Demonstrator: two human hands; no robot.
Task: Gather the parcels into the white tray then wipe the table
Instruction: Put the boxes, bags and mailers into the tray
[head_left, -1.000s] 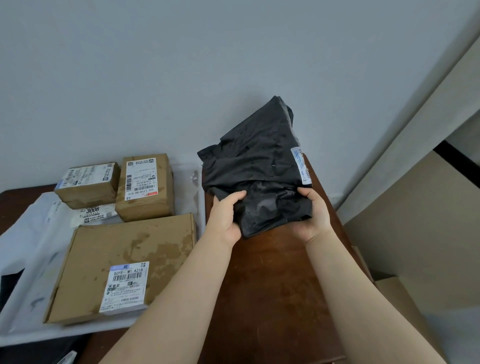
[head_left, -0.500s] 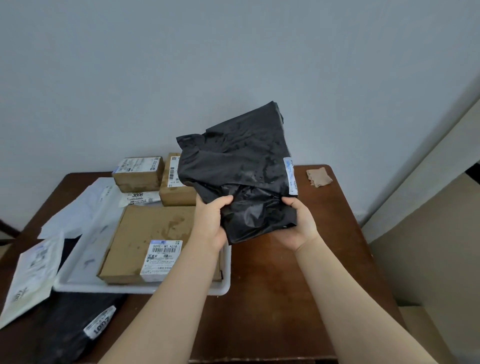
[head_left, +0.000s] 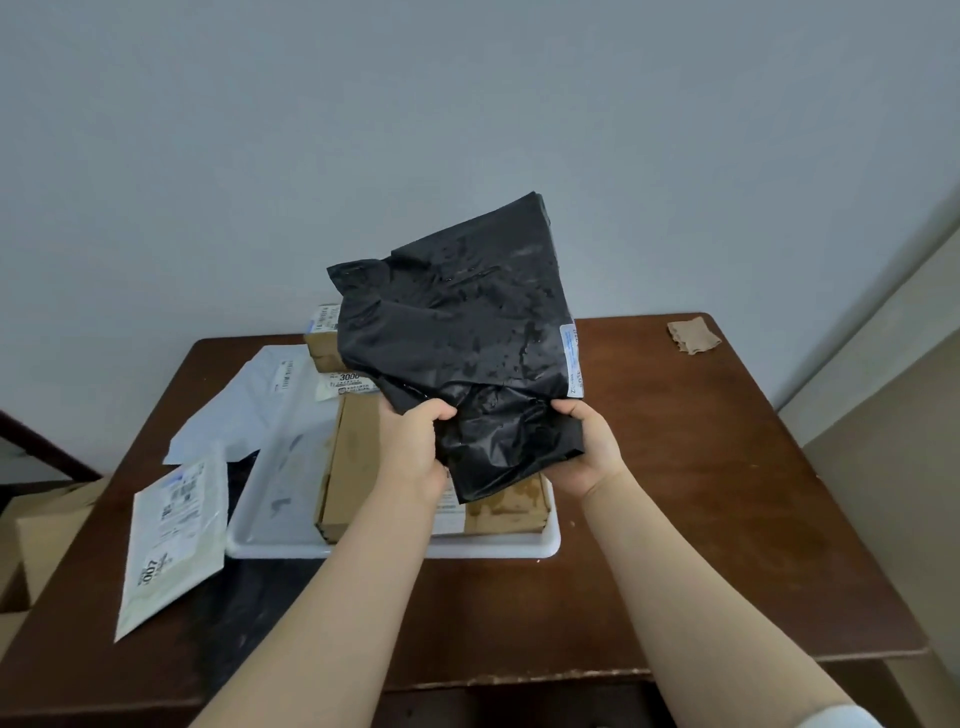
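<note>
A black plastic parcel bag with a white label hangs in the air above the white tray. My left hand grips its lower left edge and my right hand grips its lower right edge. In the tray lies a large flat cardboard box, partly hidden by the bag and my arm. Smaller cardboard boxes stand at the tray's far end. A white mailer lies on the table left of the tray, resting on another black bag.
A pale poly mailer lies at the back left of the brown wooden table. A small brown cloth sits in the far right corner. Cardboard boxes stand on the floor at the left. A wall runs behind.
Both hands have carried the black bag leftward from the table's right side to above the tray. The view has shifted, so more of the table's right side shows.
</note>
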